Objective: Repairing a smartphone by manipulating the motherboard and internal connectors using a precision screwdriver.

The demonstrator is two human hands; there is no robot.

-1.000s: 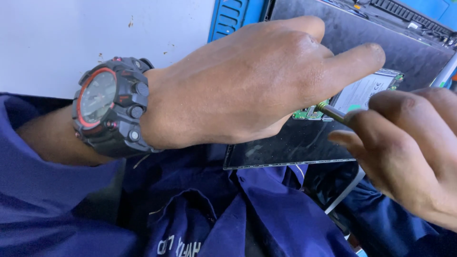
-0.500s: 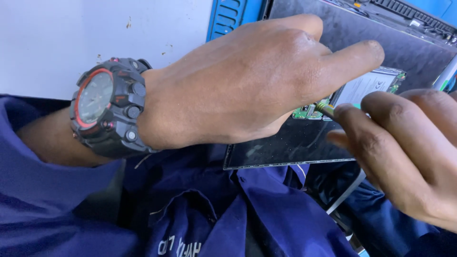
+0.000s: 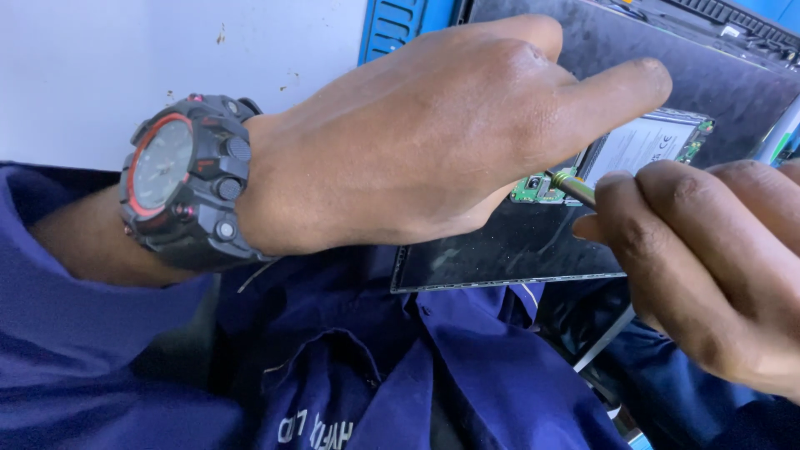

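Observation:
My left hand [image 3: 433, 137] reaches across from the left, wearing a black and red wristwatch [image 3: 187, 179], and holds an opened flat device [image 3: 517, 246] steady over my lap. Its thumb lies along the device's top, above a small green circuit board [image 3: 533, 188] and a white battery [image 3: 637, 146]. My right hand [image 3: 708, 267] comes in from the right, fingers closed around a thin metal tool [image 3: 573, 185]. The tool's tip rests at the green board. Most of the tool is hidden inside the fist.
A dark grey panel [image 3: 667, 58] leans behind the device at the top right. A blue plastic part [image 3: 400, 25] stands at the top centre against a white wall [image 3: 125, 67]. My blue work clothing [image 3: 417, 375] fills the lower view.
My right hand has slid left and slightly down, bringing the tool tip closer onto the green board. The left hand and the device have stayed almost still.

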